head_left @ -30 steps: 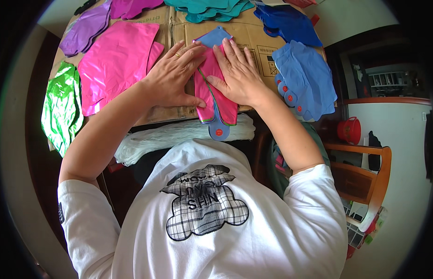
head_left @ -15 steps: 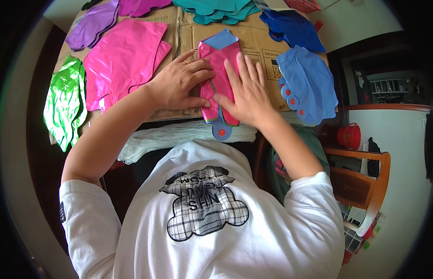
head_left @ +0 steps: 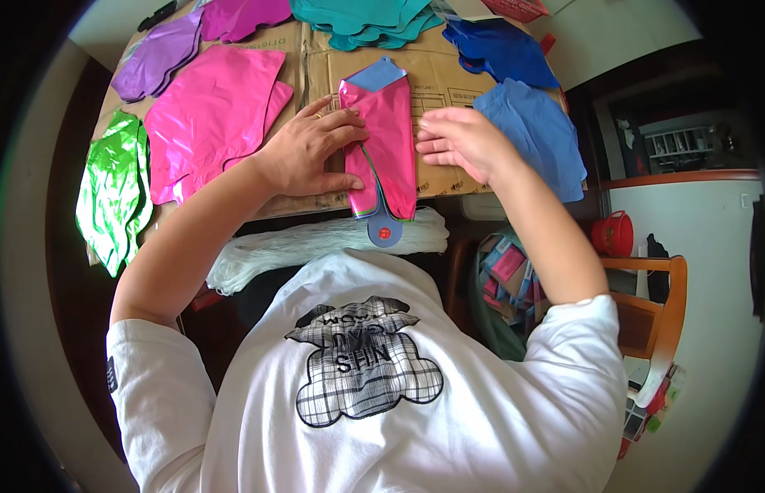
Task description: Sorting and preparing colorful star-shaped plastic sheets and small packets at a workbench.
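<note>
A pink foil balloon (head_left: 388, 131), flat and folded into a long strip, lies at the near middle edge of a cardboard sheet. It is wrapped around a light blue foil balloon (head_left: 379, 76), which shows at the top. Below, the blue one's round tab with a red dot hangs past the edge. My left hand (head_left: 313, 150) rests on the strip's left side, fingers spread and thumb near the lower end. Just right of the strip, my right hand (head_left: 465, 144) is raised off it, fingers stretched out, seemingly holding nothing.
Flat foil pieces surround the strip: green (head_left: 113, 189), large pink (head_left: 210, 123), lilac (head_left: 156, 59), magenta (head_left: 243, 16), teal (head_left: 366, 20), dark blue (head_left: 502, 51), light blue (head_left: 537, 135). White strands (head_left: 317, 242) hang at the edge. Right stand a bag of packets (head_left: 506, 275) and a wooden chair (head_left: 670, 312).
My right hand has lifted off the folded pink foil and moved right. My left hand stays on the strip. The bag of packets shows more fully below my right forearm.
</note>
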Motion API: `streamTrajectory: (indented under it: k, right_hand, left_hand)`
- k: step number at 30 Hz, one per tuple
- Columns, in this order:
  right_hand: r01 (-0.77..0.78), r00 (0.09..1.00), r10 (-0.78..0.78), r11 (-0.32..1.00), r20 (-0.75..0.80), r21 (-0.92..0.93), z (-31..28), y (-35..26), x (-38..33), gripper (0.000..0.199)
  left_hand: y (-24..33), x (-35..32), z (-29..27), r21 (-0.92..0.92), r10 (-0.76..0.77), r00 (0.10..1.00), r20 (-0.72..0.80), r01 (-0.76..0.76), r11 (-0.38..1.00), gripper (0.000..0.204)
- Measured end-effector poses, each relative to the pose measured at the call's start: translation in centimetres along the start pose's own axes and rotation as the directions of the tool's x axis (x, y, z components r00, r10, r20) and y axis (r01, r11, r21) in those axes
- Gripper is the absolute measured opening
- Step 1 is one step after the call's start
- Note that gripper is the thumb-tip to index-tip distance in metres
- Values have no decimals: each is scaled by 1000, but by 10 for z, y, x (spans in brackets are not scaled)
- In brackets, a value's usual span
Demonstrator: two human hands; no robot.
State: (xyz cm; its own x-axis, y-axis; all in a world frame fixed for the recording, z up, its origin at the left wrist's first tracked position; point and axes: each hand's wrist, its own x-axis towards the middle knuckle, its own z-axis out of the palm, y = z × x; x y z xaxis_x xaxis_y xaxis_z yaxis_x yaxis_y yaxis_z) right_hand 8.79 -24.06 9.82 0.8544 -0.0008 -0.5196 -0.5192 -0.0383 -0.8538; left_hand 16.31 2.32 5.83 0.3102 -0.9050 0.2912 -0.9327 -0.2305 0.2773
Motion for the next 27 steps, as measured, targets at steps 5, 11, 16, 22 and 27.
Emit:
streamTrajectory:
  k: [5,11,16,22,27]
  right_hand:
    - [-159,985,165,981,48,-113,18,-23,25,30]
    - [-99,994,101,994,40,-47,32,-5,38,20]
    - [107,994,-107,994,19,16,37,3,32,16]
    - [441,888,-456,880,57,178,43,1,-6,12]
    - [557,827,-562,825,27,97,57,-15,-30,13]
  left_hand:
    - [0,-1,-1,-48,-12,1000,-5,12,999,62]
    - [-3,-4,-1,-116,-29,999,-22,26,993,54]
    - [-8,-6,-3,-160,-8,993,-121,-11,987,51]
    - [14,-4,-27,-977,-560,817,136,206,63,56]
    - [44,6,-42,-963,-509,817,271,233,-137,25]
